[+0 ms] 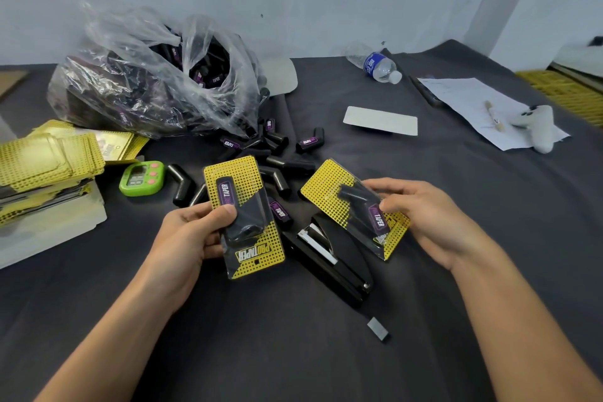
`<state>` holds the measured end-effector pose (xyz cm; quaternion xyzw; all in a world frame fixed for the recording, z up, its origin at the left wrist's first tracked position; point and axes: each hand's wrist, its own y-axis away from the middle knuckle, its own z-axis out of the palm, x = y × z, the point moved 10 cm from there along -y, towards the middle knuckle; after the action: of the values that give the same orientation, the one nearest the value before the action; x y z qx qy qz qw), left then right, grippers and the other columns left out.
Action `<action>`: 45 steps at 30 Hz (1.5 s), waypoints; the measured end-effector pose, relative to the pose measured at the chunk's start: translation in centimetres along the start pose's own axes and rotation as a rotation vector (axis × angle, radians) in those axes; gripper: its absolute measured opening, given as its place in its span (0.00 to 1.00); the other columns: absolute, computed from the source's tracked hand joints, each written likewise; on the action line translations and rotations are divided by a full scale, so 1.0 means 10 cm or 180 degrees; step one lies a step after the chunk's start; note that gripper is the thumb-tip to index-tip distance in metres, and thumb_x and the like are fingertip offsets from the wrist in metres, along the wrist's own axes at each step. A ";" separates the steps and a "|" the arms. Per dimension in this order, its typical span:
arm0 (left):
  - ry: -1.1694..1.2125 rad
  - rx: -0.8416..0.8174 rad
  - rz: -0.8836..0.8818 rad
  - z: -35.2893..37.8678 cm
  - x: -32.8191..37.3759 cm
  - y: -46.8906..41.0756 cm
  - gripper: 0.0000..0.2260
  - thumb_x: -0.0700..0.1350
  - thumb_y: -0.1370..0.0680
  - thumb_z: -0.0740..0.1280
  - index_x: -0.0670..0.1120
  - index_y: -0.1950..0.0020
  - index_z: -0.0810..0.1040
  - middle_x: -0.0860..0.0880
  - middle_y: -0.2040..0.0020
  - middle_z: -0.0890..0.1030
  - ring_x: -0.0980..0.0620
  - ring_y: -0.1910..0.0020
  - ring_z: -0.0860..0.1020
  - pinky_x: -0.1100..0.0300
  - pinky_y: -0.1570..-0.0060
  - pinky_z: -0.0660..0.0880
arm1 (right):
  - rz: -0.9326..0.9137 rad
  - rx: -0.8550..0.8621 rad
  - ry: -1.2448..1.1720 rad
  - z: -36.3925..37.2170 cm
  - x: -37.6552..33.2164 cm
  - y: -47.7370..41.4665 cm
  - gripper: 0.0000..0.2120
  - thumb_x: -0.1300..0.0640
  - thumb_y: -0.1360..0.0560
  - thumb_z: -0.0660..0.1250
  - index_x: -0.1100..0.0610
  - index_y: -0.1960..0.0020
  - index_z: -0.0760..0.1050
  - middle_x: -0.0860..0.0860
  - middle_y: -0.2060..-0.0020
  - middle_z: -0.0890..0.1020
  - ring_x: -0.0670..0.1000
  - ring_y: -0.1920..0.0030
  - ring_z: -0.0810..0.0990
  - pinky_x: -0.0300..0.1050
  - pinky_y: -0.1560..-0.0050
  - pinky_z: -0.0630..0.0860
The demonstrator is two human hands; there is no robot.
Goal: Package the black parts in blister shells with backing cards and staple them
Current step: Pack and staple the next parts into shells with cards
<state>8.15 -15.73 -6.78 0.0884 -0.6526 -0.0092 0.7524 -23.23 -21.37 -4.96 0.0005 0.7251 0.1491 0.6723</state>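
1. The left package, a yellow dotted backing card with a black part under a clear blister shell, was held just above the surface, near its front middle. The left grip was clamped on the package's left edge, thumb on the front of the shell.
2. The right package, of the same kind, was tilted beside the first. The right grip was pinched on its right end, thumb on top.
3. A black stapler lay on the surface between and below the two packages, a pale strip showing along its top.
4. Loose black parts were scattered just behind the packages.
5. Behind those, a clear plastic bag held many more black parts, its mouth slumped toward the pile.
6. To the left sat a stack of yellow cards, with a green timer beside it.
7. Near the front, a small grey block lay alone.
8. At the far right were a water bottle on its side, a white card and a paper sheet.
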 end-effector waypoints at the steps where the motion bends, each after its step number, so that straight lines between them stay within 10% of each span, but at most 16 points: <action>1: 0.0003 -0.0014 0.0015 0.01 0.01 0.00 0.13 0.52 0.30 0.73 0.53 0.47 0.88 0.43 0.47 0.88 0.43 0.51 0.87 0.45 0.47 0.83 | -0.0026 -0.0030 -0.0002 0.01 -0.01 0.00 0.23 0.74 0.25 0.60 0.54 0.45 0.87 0.58 0.47 0.88 0.61 0.42 0.85 0.56 0.37 0.78; 25: 0.0008 -0.0143 -0.0052 0.10 0.03 0.06 0.09 0.41 0.21 0.70 0.49 0.45 0.88 0.42 0.48 0.88 0.41 0.51 0.87 0.58 0.60 0.83 | -0.0163 0.0166 -0.0558 -0.04 0.07 -0.11 0.19 0.74 0.24 0.63 0.60 0.38 0.82 0.61 0.47 0.87 0.57 0.51 0.87 0.47 0.53 0.83; 45: 0.0057 -0.0231 -0.0067 0.13 0.00 0.05 0.11 0.45 0.25 0.73 0.48 0.43 0.88 0.41 0.47 0.87 0.40 0.50 0.87 0.56 0.59 0.83 | -0.0374 0.0029 -0.0422 -0.02 -0.02 -0.05 0.24 0.76 0.26 0.62 0.55 0.44 0.87 0.62 0.44 0.86 0.57 0.46 0.84 0.52 0.42 0.79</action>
<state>6.77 -15.38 -6.53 0.0680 -0.6441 -0.0401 0.7608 -23.30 -21.95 -4.82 -0.0291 0.6784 0.1057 0.7265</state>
